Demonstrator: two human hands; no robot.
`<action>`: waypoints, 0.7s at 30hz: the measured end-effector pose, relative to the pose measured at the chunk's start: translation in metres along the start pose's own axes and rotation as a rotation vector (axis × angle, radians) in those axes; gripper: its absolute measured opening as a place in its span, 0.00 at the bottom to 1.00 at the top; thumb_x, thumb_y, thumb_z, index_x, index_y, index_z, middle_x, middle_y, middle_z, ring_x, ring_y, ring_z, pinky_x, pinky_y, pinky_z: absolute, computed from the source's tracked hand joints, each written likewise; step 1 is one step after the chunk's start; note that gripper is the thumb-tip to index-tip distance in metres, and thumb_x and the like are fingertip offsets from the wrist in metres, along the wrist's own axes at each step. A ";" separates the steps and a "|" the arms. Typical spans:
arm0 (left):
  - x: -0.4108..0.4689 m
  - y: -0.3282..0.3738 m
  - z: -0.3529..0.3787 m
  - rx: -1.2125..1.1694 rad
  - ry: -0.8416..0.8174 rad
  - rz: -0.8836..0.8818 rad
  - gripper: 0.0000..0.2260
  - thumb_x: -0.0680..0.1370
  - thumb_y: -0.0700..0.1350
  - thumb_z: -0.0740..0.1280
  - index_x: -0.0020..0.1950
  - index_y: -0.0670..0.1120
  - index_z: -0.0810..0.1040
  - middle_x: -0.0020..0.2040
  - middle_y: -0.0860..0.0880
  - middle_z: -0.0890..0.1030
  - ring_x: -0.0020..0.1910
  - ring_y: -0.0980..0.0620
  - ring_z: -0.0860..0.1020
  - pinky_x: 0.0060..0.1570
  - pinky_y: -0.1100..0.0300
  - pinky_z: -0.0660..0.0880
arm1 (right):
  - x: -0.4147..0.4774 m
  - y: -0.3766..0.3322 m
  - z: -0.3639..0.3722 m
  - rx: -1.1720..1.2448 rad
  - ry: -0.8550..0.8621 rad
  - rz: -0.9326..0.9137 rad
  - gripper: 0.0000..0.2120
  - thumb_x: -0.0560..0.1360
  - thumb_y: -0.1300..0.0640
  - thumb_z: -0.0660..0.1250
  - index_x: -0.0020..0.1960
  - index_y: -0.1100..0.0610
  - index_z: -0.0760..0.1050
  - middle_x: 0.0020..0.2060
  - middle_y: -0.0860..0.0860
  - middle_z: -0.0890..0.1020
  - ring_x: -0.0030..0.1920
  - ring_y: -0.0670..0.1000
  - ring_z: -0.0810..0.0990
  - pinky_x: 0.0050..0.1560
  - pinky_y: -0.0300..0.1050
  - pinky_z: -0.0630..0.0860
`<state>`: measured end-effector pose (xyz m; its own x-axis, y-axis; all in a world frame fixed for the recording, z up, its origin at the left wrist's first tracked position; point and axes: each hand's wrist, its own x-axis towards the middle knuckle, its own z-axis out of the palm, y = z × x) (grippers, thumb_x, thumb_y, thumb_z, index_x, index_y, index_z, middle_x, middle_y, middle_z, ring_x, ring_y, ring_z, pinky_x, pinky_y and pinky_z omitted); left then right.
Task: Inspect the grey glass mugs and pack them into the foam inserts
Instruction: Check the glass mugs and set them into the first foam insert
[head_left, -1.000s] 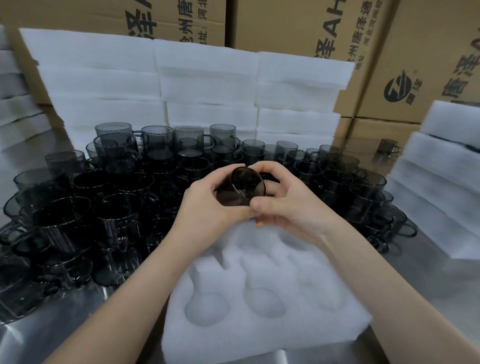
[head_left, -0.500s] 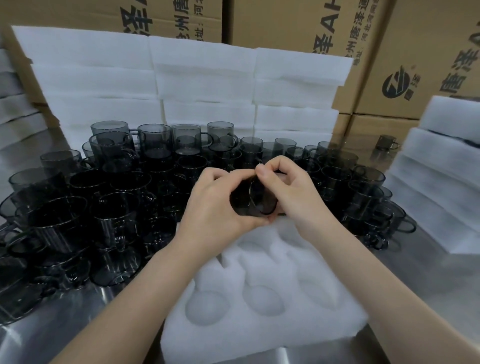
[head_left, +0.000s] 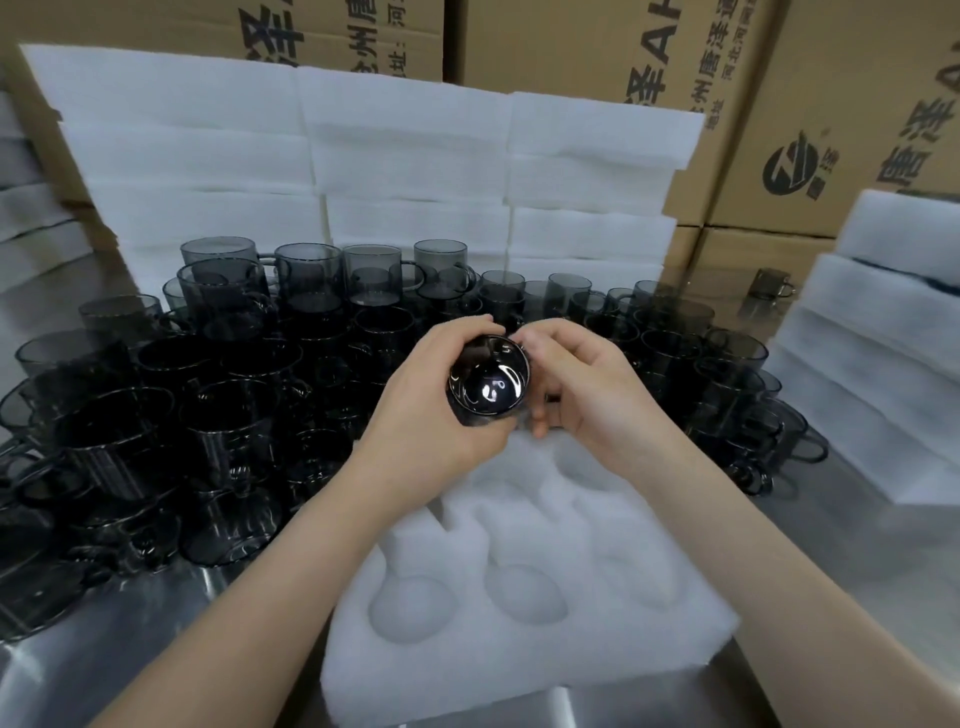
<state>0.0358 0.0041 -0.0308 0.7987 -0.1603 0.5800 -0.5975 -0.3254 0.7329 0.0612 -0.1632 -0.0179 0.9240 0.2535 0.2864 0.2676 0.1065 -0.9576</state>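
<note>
Over the foam insert (head_left: 519, 639), just past its far edge, the person has one grey mug (head_left: 488, 387) up in both hands. Left hand (head_left: 441, 410) grip is wrapped round the body, and the right hand (head_left: 587, 395) grip curls on from the other side w/ fingertips at the rim. So both are grasping the mug, nothing let go. One round end is tipped toward the camera, prob to catch glare and check for chips, tho can't tell if it's the base or the mouth. Insert pockets that show are all unfilled, so packing looks barely started imo. Rest of the mugs (head_left: 234, 415) crowd the tabletop (head_left: 104, 675) on the left and behind, close enough to grab. Spare foam stacks (head_left: 405, 156) sit behind them.
</note>
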 end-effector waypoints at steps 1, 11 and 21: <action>0.000 0.000 0.000 0.012 -0.030 -0.010 0.31 0.63 0.43 0.72 0.66 0.54 0.72 0.64 0.55 0.75 0.63 0.60 0.73 0.65 0.59 0.70 | -0.001 0.000 0.001 -0.047 0.011 -0.011 0.06 0.74 0.51 0.68 0.39 0.49 0.79 0.29 0.55 0.75 0.25 0.51 0.73 0.24 0.42 0.72; 0.002 -0.001 0.001 0.129 -0.019 -0.029 0.24 0.65 0.45 0.79 0.57 0.53 0.73 0.50 0.59 0.79 0.52 0.64 0.75 0.51 0.75 0.67 | -0.003 0.001 0.009 -0.252 -0.014 -0.004 0.16 0.74 0.52 0.58 0.27 0.51 0.64 0.22 0.50 0.65 0.24 0.51 0.67 0.24 0.42 0.64; -0.003 0.003 -0.009 -0.315 -0.097 -0.076 0.21 0.63 0.49 0.74 0.54 0.46 0.76 0.45 0.56 0.79 0.43 0.56 0.76 0.44 0.62 0.73 | -0.007 -0.004 -0.009 0.256 -0.466 0.079 0.10 0.72 0.48 0.71 0.45 0.54 0.81 0.28 0.47 0.68 0.25 0.44 0.69 0.24 0.36 0.68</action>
<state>0.0315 0.0123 -0.0273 0.8356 -0.2397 0.4944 -0.5168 -0.0378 0.8552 0.0563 -0.1742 -0.0159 0.7041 0.6637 0.2526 0.0728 0.2864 -0.9553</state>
